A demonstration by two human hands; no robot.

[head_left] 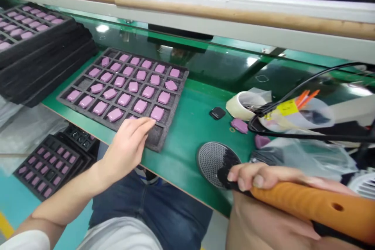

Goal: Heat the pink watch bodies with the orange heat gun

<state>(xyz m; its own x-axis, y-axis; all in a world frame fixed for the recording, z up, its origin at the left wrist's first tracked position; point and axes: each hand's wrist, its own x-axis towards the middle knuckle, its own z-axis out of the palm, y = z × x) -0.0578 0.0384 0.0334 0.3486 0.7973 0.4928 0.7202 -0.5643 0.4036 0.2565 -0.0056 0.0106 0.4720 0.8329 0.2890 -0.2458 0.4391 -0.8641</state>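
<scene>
My left hand is over the near right corner of a black foam tray, its fingers pressed together. The fingertips are beside a pink, rounded-square piece; whatever they pinch is hidden. Similar pink pieces fill most of the tray's compartments, and one near the left side is bare. My right hand is wrapped round a tool with an orange ribbed handle. A round grey perforated disc with a black patch lies just past my right fingertips and appears to be the tool's head.
Stacked foam trays stand at the left; more trays are below the bench edge. On the green bench are a black square piece, a loose pink piece, a tape roll, a cable and plastic bags.
</scene>
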